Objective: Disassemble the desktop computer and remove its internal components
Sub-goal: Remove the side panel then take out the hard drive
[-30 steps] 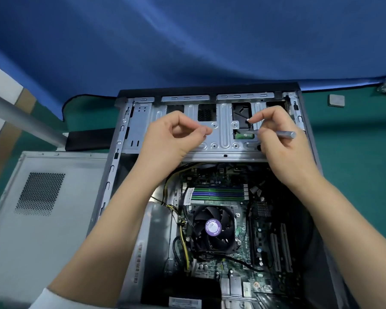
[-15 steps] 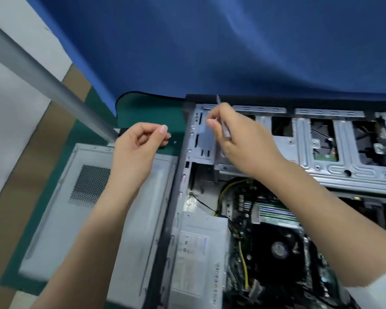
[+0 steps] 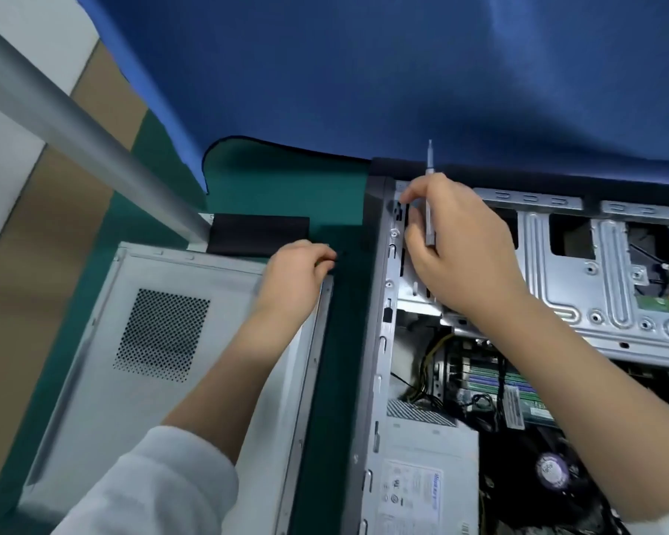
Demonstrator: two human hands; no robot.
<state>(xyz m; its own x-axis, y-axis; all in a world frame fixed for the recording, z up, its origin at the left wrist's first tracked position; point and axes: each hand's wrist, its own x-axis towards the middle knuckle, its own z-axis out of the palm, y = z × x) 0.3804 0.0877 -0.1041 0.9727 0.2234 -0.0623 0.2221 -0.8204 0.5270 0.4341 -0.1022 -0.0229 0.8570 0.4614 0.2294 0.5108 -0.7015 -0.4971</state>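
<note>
On a green worktop lies an open desktop computer case, its drive cage, power supply and fan exposed. Left of it rests the detached side panel. Of the two hands, the right hand grips a slim screwdriver at the case's upper left corner; the left hand, fingers curled, pinches something tiny over the panel's top right corner, too small to identify
</note>
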